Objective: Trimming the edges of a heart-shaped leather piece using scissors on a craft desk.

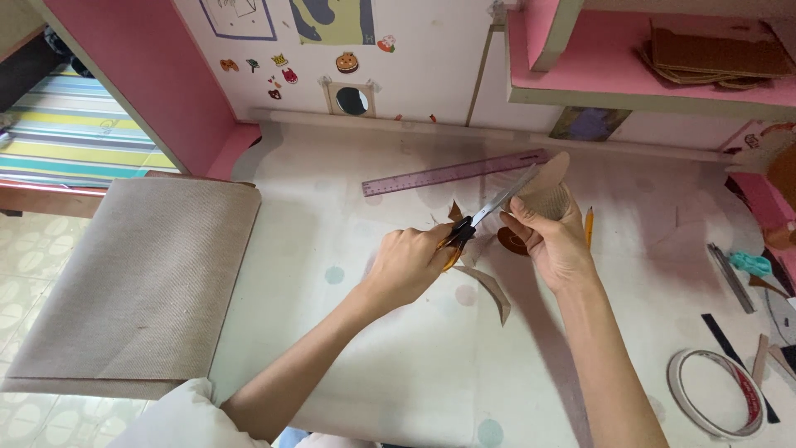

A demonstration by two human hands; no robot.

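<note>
My left hand [408,264] grips the orange and black handles of a pair of scissors [500,199]. The blades point up and to the right into a small brown cardboard piece [554,184]. My right hand [554,242] holds that piece from below, raised a little over the white desk [332,348]. Brown cardboard offcuts [494,292] lie on the desk under and between my hands.
A purple ruler [452,172] lies behind the hands and a yellow pencil [589,226] to their right. A large cardboard sheet [141,282] overhangs the desk's left edge. A tape roll [715,392], a teal cutter [750,264] and dark strips lie at the right. Cardboard pieces [717,54] are stacked on the pink shelf.
</note>
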